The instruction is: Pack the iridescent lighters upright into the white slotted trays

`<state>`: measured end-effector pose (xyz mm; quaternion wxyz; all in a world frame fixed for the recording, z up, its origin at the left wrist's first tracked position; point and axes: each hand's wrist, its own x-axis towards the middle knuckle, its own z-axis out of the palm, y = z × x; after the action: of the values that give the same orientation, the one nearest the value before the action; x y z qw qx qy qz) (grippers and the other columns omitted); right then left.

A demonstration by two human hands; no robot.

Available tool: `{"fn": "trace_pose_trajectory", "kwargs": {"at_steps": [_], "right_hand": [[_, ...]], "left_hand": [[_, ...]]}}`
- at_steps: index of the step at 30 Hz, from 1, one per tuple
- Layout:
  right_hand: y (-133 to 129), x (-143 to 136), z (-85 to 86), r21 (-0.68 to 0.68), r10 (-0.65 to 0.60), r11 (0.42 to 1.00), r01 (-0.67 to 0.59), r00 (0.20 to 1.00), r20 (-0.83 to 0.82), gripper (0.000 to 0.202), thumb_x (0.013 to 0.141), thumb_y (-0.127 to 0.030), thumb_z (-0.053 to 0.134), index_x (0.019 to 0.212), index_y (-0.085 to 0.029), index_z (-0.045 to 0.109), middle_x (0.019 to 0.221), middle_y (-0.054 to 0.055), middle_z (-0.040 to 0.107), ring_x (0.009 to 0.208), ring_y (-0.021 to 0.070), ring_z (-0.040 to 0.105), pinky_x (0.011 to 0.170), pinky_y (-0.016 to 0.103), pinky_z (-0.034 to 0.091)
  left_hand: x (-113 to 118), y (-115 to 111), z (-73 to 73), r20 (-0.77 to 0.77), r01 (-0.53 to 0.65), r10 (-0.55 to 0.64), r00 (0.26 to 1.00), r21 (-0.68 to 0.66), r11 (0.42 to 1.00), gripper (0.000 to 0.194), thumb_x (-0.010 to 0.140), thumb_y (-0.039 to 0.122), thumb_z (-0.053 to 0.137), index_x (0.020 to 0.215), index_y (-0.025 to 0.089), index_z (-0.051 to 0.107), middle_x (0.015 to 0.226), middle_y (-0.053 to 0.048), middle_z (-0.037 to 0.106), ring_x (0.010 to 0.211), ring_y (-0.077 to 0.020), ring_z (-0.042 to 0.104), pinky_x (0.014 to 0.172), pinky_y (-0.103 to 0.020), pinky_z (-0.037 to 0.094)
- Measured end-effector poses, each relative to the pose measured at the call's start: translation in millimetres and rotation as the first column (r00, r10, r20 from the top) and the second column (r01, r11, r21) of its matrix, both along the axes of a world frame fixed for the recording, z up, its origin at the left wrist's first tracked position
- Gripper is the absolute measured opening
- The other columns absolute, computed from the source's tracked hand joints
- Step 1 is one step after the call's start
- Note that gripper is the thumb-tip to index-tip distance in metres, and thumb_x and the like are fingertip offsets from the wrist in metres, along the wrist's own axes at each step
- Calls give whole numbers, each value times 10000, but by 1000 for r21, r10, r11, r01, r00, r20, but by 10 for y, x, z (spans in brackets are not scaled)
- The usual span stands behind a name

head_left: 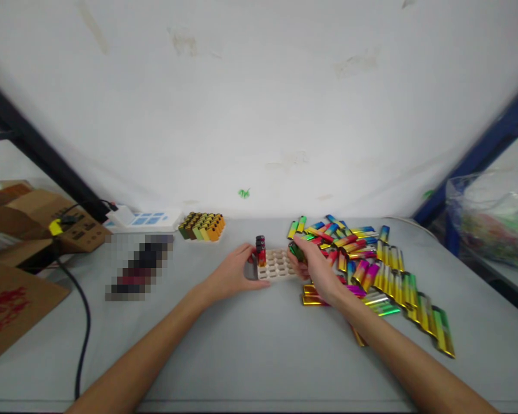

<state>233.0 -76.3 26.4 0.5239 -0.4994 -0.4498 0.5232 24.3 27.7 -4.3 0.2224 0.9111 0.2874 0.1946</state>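
A white tray (280, 270) with rows of holes lies on the table before me. A short row of red lighters with black tops (261, 251) stands upright at its left end. My left hand (235, 270) grips that end, thumb along the near edge and fingers behind the red lighters. Over the tray's right end, my right hand (308, 261) is closed on green lighters (296, 250); how many, the fingers hide. Just right of it spreads a loose pile of shiny multicoloured lighters (362, 247), some lying partly under my right forearm.
A filled tray of yellow, green and orange lighters (202, 226) stands by the wall. Left of it are a white power strip (155, 220), a blurred-out patch (140, 270), a black cable (86, 310) and cardboard boxes (17, 287). A clear plastic bag (496, 224) is at far right.
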Motion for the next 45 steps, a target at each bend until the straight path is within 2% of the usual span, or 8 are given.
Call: {"fn": "trace_pose_trajectory", "kwargs": {"at_steps": [10,16,19,22,25,31,35,45], "right_hand": [[13,-22,-58,7,-138,990,139,981,136,416,928,-488,393,592,-244,382,522,-57,349,458,107,298,424,252,211],[60,-11,-105,-45,-94,995,92,994,-47,494,908,-671,500,721,-214,523,546,-90,287,446,93,226,418,233,163],[61,0,-92,44,-44,998,48,996,-83,533,914,-720,524,883,-196,613,594,-79,382,481,99,320,461,228,273],[23,5,-24,164,-36,986,29,998,42,523,967,-696,493,982,-196,646,705,-24,565,652,148,546,630,267,460],[-23,-4,32,267,-65,964,6,975,214,441,988,-618,541,965,-194,659,845,24,681,856,187,640,789,296,503],[-33,-57,-58,283,-149,958,43,919,366,401,954,-588,629,947,-193,694,781,28,714,733,193,667,653,286,494],[-28,-94,-80,301,-145,953,27,914,379,340,971,-539,629,1001,-208,701,840,51,778,782,223,750,728,315,555],[-35,-181,-74,412,-205,902,-130,710,673,214,1056,-379,547,1063,-210,679,880,63,786,820,212,748,763,305,529]], "left_hand": [[6,6,-8,-14,-24,24,1000,12,1000,585,672,568,869,1065,200,641,1072,-103,669,988,-324,668,884,-447,570],[9,-15,47,-18,-21,21,1000,-2,1000,559,676,569,866,1024,200,632,1030,-83,651,943,-301,657,868,-438,565],[14,-20,57,-17,-23,23,1000,-10,1000,575,668,564,870,1041,193,640,1030,-85,652,951,-306,658,877,-439,559],[18,-20,53,-11,-21,21,1000,-11,1000,563,669,551,872,1042,197,642,1036,-81,654,956,-303,659,876,-427,553],[18,-18,44,-15,-12,12,1000,2,1000,567,681,551,874,1044,187,634,1035,-81,646,958,-298,651,878,-420,545],[22,-40,41,0,-8,8,1000,6,1000,579,698,542,870,1082,183,628,1042,-74,640,953,-280,644,870,-406,544],[29,-58,38,10,-19,19,1000,6,1000,561,690,537,874,1051,182,633,1039,-75,647,958,-283,646,871,-410,547],[34,-41,8,-5,-22,22,1000,6,1000,571,702,585,848,1046,181,636,1060,-96,653,1002,-310,651,909,-440,546]]}}
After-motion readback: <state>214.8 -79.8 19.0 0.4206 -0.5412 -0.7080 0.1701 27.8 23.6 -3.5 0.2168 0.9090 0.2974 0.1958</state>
